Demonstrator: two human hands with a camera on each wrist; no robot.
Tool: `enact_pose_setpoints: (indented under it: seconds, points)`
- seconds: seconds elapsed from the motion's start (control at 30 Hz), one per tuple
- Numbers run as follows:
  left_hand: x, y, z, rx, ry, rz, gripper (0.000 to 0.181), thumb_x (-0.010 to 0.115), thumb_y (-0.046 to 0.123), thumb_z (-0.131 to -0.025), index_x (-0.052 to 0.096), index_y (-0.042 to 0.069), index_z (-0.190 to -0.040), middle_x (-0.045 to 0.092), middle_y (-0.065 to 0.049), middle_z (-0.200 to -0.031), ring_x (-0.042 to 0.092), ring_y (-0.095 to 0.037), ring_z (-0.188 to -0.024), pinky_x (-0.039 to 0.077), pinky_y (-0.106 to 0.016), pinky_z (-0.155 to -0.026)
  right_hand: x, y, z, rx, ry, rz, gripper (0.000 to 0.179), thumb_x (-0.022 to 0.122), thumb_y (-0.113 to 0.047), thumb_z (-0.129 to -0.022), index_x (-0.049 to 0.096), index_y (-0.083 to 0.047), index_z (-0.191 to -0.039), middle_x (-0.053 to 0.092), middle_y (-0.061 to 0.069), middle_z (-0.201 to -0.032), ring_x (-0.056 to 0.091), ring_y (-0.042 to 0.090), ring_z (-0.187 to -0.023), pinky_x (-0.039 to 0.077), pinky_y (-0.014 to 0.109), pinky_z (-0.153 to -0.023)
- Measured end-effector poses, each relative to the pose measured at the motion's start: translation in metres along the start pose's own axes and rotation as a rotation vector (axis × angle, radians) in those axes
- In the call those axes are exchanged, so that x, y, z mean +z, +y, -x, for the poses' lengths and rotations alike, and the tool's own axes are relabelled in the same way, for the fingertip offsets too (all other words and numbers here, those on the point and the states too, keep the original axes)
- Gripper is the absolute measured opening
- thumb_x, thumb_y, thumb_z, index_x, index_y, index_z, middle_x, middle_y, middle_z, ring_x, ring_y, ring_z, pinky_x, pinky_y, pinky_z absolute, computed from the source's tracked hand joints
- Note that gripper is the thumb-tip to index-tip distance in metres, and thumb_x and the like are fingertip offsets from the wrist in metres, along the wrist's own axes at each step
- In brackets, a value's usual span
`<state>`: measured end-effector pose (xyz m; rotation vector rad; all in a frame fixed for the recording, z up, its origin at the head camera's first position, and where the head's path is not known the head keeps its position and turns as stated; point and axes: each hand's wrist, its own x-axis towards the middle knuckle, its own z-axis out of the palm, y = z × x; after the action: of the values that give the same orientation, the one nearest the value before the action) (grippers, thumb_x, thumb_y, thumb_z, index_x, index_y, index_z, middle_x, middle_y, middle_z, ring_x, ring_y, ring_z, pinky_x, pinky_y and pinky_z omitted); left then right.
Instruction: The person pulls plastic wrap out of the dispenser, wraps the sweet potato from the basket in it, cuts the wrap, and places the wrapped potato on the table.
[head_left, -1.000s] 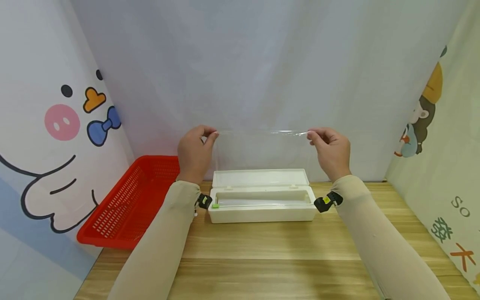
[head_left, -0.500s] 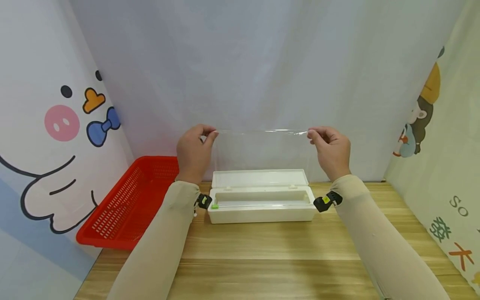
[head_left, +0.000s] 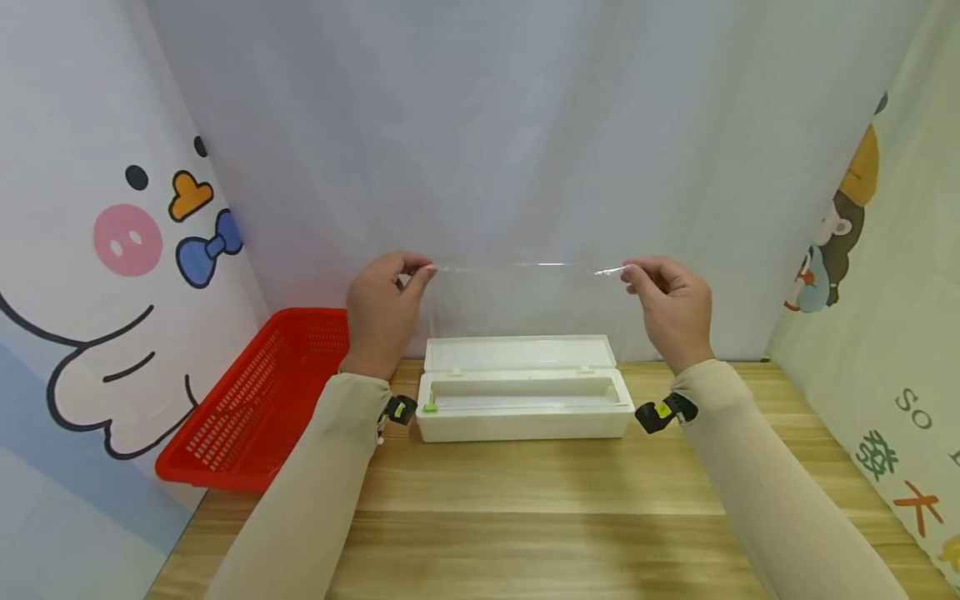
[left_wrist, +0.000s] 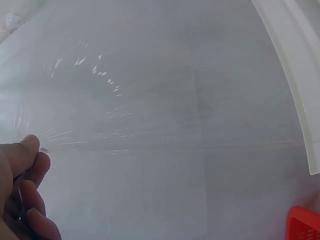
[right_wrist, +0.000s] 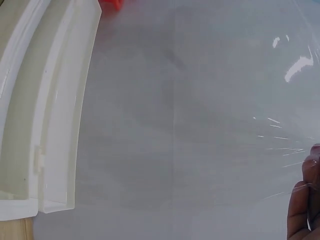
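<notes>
Left hand (head_left: 382,312) and right hand (head_left: 677,312) pinch film (head_left: 525,296) stretched nine-to-three; the box (head_left: 525,427) lies parallel at six o'clock, equally near.

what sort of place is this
Probably a makeshift tabletop booth, perhaps for recording: a wood-grain table screened by a plain pale backdrop behind and cartoon-printed sheets at both sides.

Red basket (head_left: 232,408) on wooden table (head_left: 525,517)
</notes>
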<state>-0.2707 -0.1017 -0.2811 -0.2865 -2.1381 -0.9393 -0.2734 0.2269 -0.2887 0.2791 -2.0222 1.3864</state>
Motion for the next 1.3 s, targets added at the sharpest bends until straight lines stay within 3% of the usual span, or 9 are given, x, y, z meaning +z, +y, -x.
enact_pose_setpoints:
  seconds: [0.17, 0.33, 0.43, 0.53, 0.77, 0.93, 1.13, 1.2, 1.3]
  points:
    - [-0.012, 0.002, 0.011, 0.005, -0.024, 0.040, 0.015, 0.067, 0.029, -0.089, 0.071, 0.018, -0.098, 0.066, 0.007, -0.088, 0.049, -0.010, -0.064, 0.043, -0.026, -0.053, -0.006, -0.005, 0.011, -0.034, -0.019, -0.036, 0.020, 0.067, -0.020, -0.089, 0.071, -0.003, -0.098, 0.067, -0.003, -0.084, 0.063, 0.012, -0.075, 0.050, 0.019, -0.070]
    - [-0.027, 0.005, 0.025, 0.050, -0.053, 0.077, 0.014, 0.070, 0.026, -0.087, 0.072, 0.016, -0.096, 0.062, 0.008, -0.080, 0.046, -0.010, -0.061, 0.040, -0.026, -0.050, -0.017, -0.028, 0.031, -0.064, -0.056, -0.027, 0.017, 0.064, -0.011, -0.090, 0.069, 0.004, -0.099, 0.068, -0.003, -0.083, 0.063, 0.012, -0.075, 0.049, 0.018, -0.069]
    - [-0.036, 0.006, 0.035, 0.097, -0.102, 0.104, 0.015, 0.071, 0.028, -0.086, 0.073, 0.017, -0.096, 0.059, 0.009, -0.074, 0.044, -0.009, -0.060, 0.037, -0.025, -0.048, -0.027, -0.036, 0.045, -0.097, -0.093, -0.029, 0.016, 0.063, -0.005, -0.090, 0.069, 0.006, -0.099, 0.069, -0.003, -0.084, 0.064, 0.013, -0.076, 0.050, 0.017, -0.070]
    - [-0.048, 0.005, 0.047, 0.144, -0.189, 0.173, 0.014, 0.071, 0.031, -0.085, 0.073, 0.022, -0.095, 0.055, 0.010, -0.068, 0.042, -0.008, -0.056, 0.035, -0.024, -0.046, -0.040, -0.032, 0.056, -0.120, -0.164, -0.081, 0.013, 0.062, 0.000, -0.090, 0.068, 0.007, -0.099, 0.069, -0.002, -0.086, 0.065, 0.012, -0.077, 0.052, 0.018, -0.072]
    - [-0.079, 0.006, 0.070, 0.157, -0.538, 0.329, 0.009, 0.072, 0.025, -0.084, 0.071, 0.028, -0.092, 0.056, 0.009, -0.067, 0.045, -0.010, -0.058, 0.037, -0.025, -0.047, -0.074, -0.009, 0.076, -0.137, -0.464, -0.182, 0.015, 0.057, 0.011, -0.088, 0.067, 0.006, -0.097, 0.069, 0.005, -0.090, 0.066, 0.013, -0.082, 0.053, 0.022, -0.073]
    - [-0.091, 0.007, 0.088, 0.136, -0.847, 0.357, 0.006, 0.072, 0.029, -0.084, 0.071, 0.033, -0.088, 0.060, 0.010, -0.070, 0.049, -0.011, -0.061, 0.041, -0.024, -0.050, -0.088, -0.002, 0.092, -0.117, -0.784, -0.211, 0.021, 0.057, 0.012, -0.088, 0.068, -0.004, -0.095, 0.066, 0.007, -0.087, 0.064, 0.016, -0.077, 0.054, 0.027, -0.070]
    - [-0.080, -0.008, 0.124, 0.006, -1.255, 0.346, 0.009, 0.069, 0.043, -0.083, 0.072, 0.035, -0.087, 0.066, 0.012, -0.078, 0.057, -0.010, -0.072, 0.050, -0.025, -0.062, -0.081, 0.019, 0.123, 0.013, -1.205, -0.290, 0.016, 0.057, 0.001, -0.092, 0.065, -0.012, -0.095, 0.065, 0.007, -0.085, 0.063, 0.017, -0.074, 0.054, 0.033, -0.068]
    - [-0.073, -0.014, 0.138, -0.006, -1.354, 0.316, 0.008, 0.071, 0.042, -0.082, 0.071, 0.034, -0.084, 0.065, 0.014, -0.076, 0.055, -0.007, -0.070, 0.048, -0.024, -0.061, -0.075, 0.028, 0.138, 0.042, -1.275, -0.298, 0.012, 0.058, -0.003, -0.092, 0.066, -0.013, -0.094, 0.066, 0.006, -0.086, 0.064, 0.014, -0.075, 0.055, 0.033, -0.067]
    - [-0.061, -0.022, 0.162, 0.060, -1.445, 0.252, 0.006, 0.072, 0.038, -0.082, 0.069, 0.033, -0.079, 0.060, 0.018, -0.072, 0.051, 0.000, -0.068, 0.045, -0.020, -0.060, -0.065, 0.041, 0.160, 0.027, -1.337, -0.259, 0.007, 0.061, -0.009, -0.092, 0.067, -0.013, -0.092, 0.067, 0.002, -0.086, 0.063, 0.006, -0.075, 0.055, 0.030, -0.065]
